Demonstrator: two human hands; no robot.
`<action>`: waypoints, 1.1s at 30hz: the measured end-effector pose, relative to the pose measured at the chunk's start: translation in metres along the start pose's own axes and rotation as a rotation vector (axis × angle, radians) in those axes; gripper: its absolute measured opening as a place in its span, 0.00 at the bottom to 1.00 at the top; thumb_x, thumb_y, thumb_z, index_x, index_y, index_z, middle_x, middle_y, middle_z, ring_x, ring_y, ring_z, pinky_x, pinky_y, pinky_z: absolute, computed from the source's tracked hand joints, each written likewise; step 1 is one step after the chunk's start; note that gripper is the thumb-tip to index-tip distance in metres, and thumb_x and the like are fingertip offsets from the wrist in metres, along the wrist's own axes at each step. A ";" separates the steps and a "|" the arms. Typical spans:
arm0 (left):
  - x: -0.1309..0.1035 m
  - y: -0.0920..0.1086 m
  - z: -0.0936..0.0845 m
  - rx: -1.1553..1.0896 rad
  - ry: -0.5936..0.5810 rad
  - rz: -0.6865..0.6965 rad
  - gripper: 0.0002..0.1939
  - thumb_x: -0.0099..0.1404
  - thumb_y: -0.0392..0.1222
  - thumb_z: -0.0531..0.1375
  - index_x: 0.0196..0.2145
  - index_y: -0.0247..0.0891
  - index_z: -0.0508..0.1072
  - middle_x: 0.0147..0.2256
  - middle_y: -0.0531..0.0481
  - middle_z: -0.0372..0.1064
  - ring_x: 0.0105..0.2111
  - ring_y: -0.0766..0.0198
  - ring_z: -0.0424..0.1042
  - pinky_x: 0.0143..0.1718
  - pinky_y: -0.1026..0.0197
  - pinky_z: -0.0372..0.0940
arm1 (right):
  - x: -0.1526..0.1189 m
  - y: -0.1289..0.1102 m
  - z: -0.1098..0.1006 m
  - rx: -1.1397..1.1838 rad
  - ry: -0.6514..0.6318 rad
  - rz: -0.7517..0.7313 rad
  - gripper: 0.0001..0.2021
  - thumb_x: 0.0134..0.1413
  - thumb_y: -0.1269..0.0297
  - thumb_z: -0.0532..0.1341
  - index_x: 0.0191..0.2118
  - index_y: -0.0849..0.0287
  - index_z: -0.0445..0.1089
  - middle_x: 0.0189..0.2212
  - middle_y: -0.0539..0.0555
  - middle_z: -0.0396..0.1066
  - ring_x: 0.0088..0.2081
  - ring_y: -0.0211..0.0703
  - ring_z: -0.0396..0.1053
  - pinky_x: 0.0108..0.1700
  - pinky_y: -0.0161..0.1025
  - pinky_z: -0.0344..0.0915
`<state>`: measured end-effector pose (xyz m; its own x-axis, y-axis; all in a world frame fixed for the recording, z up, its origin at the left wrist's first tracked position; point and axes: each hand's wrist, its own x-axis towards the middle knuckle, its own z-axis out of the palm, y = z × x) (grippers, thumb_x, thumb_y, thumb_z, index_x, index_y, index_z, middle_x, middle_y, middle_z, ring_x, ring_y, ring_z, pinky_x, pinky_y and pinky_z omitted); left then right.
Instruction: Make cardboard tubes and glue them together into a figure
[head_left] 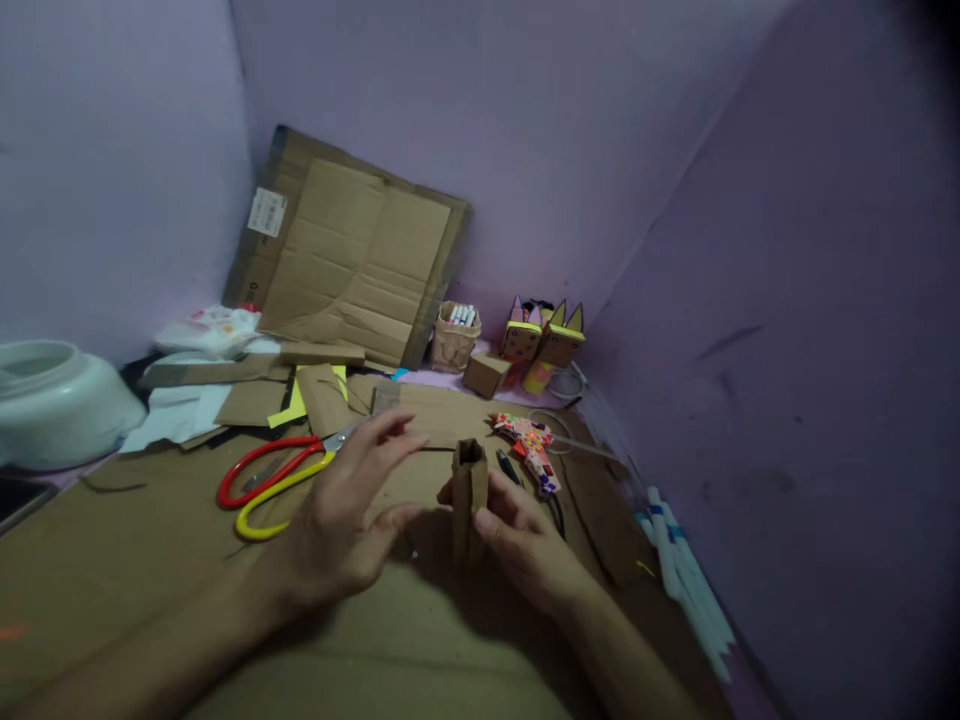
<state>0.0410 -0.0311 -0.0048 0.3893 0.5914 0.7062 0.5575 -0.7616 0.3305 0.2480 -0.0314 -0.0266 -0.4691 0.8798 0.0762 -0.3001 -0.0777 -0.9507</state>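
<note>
The small tube (pixel 466 505) stands upright in the right hand (pixel 517 530), the left hand (pixel 352 510) apart to its left. From here I see scissors (pixel 304 463) left of that hand, the jar (pixel 67 410) farther left. Behind, a panel (pixel 360 250) leans on the wall (pixel 562 150), then, rightward, the marker cup (pixel 452 348) and puppets (pixel 556 345). A glue gun (pixel 531 437) lies beyond the right hand.
</note>
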 end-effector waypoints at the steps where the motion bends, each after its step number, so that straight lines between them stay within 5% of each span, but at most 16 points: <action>1: -0.002 0.001 0.003 -0.064 0.030 -0.113 0.20 0.62 0.32 0.57 0.52 0.37 0.61 0.54 0.38 0.59 0.53 0.53 0.62 0.50 0.53 0.64 | 0.000 0.001 -0.001 -0.036 0.009 -0.021 0.20 0.48 0.55 0.66 0.46 0.55 0.70 0.40 0.53 0.71 0.43 0.45 0.68 0.45 0.38 0.62; 4: -0.007 0.006 0.005 -0.182 0.058 -0.211 0.15 0.63 0.34 0.57 0.48 0.41 0.64 0.47 0.45 0.63 0.44 0.60 0.68 0.44 0.57 0.68 | 0.000 0.002 0.000 -0.124 0.023 -0.080 0.21 0.48 0.57 0.66 0.48 0.54 0.69 0.46 0.54 0.69 0.49 0.48 0.65 0.49 0.40 0.60; 8: -0.008 0.014 0.000 -0.223 0.014 0.001 0.16 0.62 0.30 0.56 0.48 0.40 0.64 0.46 0.45 0.60 0.47 0.59 0.64 0.48 0.57 0.64 | -0.004 0.005 0.003 -0.282 0.029 -0.182 0.18 0.51 0.59 0.64 0.48 0.53 0.69 0.46 0.54 0.66 0.50 0.48 0.63 0.52 0.43 0.58; 14: -0.004 0.016 -0.006 -0.097 -0.043 0.145 0.16 0.63 0.28 0.53 0.48 0.38 0.65 0.41 0.46 0.59 0.37 0.63 0.63 0.35 0.62 0.63 | -0.009 0.006 0.005 -0.405 -0.007 -0.219 0.17 0.54 0.59 0.61 0.49 0.54 0.66 0.48 0.56 0.66 0.53 0.49 0.62 0.55 0.46 0.57; 17: 0.001 0.015 -0.008 -0.054 -0.154 0.210 0.17 0.62 0.28 0.52 0.48 0.37 0.64 0.33 0.48 0.63 0.30 0.64 0.63 0.28 0.63 0.59 | -0.010 0.008 0.008 -0.353 -0.017 -0.181 0.17 0.55 0.61 0.61 0.51 0.53 0.64 0.51 0.56 0.65 0.54 0.48 0.62 0.56 0.47 0.57; 23: 0.023 0.017 -0.019 -0.101 -0.362 0.194 0.08 0.59 0.29 0.50 0.32 0.39 0.66 0.29 0.50 0.65 0.29 0.63 0.64 0.30 0.62 0.58 | -0.013 0.006 0.007 -0.409 -0.017 -0.317 0.27 0.56 0.66 0.60 0.59 0.42 0.54 0.57 0.54 0.58 0.56 0.47 0.61 0.57 0.46 0.58; 27: 0.038 0.021 -0.030 -0.107 -0.552 0.252 0.09 0.55 0.28 0.52 0.31 0.40 0.65 0.32 0.51 0.66 0.31 0.62 0.65 0.30 0.62 0.57 | -0.014 -0.018 0.003 -0.632 -0.064 -0.420 0.23 0.53 0.67 0.63 0.54 0.43 0.62 0.55 0.53 0.60 0.59 0.48 0.55 0.59 0.46 0.54; 33: 0.041 0.030 -0.034 -0.119 -0.660 0.300 0.12 0.52 0.29 0.55 0.35 0.41 0.63 0.32 0.52 0.65 0.28 0.62 0.62 0.23 0.59 0.48 | -0.026 -0.048 0.005 -0.864 -0.122 -0.338 0.18 0.48 0.64 0.68 0.45 0.46 0.65 0.50 0.50 0.67 0.49 0.44 0.67 0.52 0.39 0.62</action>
<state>0.0487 -0.0386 0.0546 0.8940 0.3611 0.2651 0.2890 -0.9171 0.2746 0.2709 -0.0528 0.0186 -0.5682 0.7329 0.3743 0.2616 0.5921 -0.7622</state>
